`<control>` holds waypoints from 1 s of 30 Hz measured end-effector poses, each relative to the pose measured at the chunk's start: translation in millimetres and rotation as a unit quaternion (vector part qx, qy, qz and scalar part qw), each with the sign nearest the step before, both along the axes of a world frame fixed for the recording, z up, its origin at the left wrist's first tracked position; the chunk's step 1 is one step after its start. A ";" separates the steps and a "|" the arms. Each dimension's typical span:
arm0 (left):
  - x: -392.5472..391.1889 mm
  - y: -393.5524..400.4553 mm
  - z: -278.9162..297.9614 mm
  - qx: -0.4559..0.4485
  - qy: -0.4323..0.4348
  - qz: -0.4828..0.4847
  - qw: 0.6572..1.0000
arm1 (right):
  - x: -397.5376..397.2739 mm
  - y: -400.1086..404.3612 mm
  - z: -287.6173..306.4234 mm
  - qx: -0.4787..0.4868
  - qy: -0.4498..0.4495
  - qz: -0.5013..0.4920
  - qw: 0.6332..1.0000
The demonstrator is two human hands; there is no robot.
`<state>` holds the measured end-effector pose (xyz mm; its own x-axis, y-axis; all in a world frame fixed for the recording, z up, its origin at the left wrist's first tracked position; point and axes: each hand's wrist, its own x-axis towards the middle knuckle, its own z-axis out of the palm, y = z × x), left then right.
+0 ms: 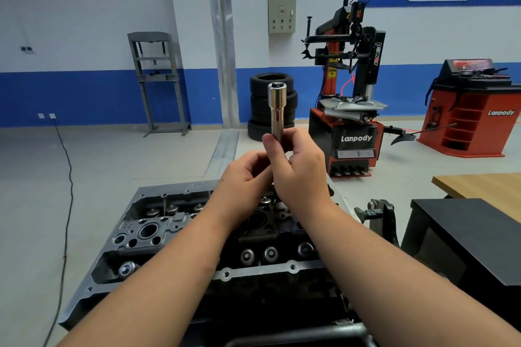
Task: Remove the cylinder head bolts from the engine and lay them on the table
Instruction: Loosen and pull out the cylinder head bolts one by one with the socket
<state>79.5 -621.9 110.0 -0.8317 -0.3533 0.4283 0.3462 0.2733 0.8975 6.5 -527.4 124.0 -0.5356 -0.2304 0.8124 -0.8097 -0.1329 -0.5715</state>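
Both hands are raised above the engine, meeting around one cylinder head bolt point(276, 110) that stands upright between them, its socket-type head at the top and its coppery shank running down into the fingers. The right hand point(300, 175) is wrapped round the lower part of the shank, thumb pressed against its left side, so the bolt is clamped firmly there. The left hand point(244, 177) sits just beside and slightly below, fingers curled in toward the hidden bottom end of the bolt; whether they actually pinch it or only touch the right hand cannot be told from this angle. Below the forearms lies the cylinder head point(146, 231) of the engine, open on top, with valve spring caps in rows and round bores showing in the grey casting. To the right stand a black cabinet point(465, 236) and, beyond it, the corner of a wooden table point(485, 187), well apart from the bolt. Across the floor are a stack of tyres point(272, 124), a red and black tyre changer point(352, 138) marked Lanpody, a red wheel balancer point(473, 118) and a grey shop press point(158, 82) against the blue and white wall
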 end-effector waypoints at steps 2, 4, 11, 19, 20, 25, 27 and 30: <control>0.1 -0.7 0.0 0.022 -0.001 -0.015 1.000 | 0.0 -1.1 -0.5 0.020 0.010 0.008 1.000; 1.4 -0.2 0.6 0.029 -0.004 -0.034 0.999 | 0.0 -1.4 -0.5 0.031 0.016 0.005 0.999; 1.1 0.6 2.0 0.005 -0.005 -0.028 1.000 | 1.1 1.5 0.0 0.009 0.002 0.000 1.000; 0.2 -1.2 0.3 0.038 -0.009 -0.031 0.999 | 0.3 -0.1 -0.3 0.025 0.003 0.004 1.000; 0.4 -0.8 0.4 0.036 -0.013 -0.035 0.999 | 0.5 -0.1 -0.3 0.032 0.006 0.002 0.999; 0.8 -0.2 0.3 0.012 -0.009 -0.025 1.000 | 1.1 0.4 1.2 0.021 -0.004 0.011 1.000; 1.7 0.1 1.3 0.006 -0.006 -0.030 1.000 | 1.7 1.2 0.8 0.013 -0.001 0.003 1.000; 0.9 0.0 0.2 0.020 -0.002 -0.020 1.000 | 1.6 1.2 0.3 -0.001 0.009 -0.014 1.000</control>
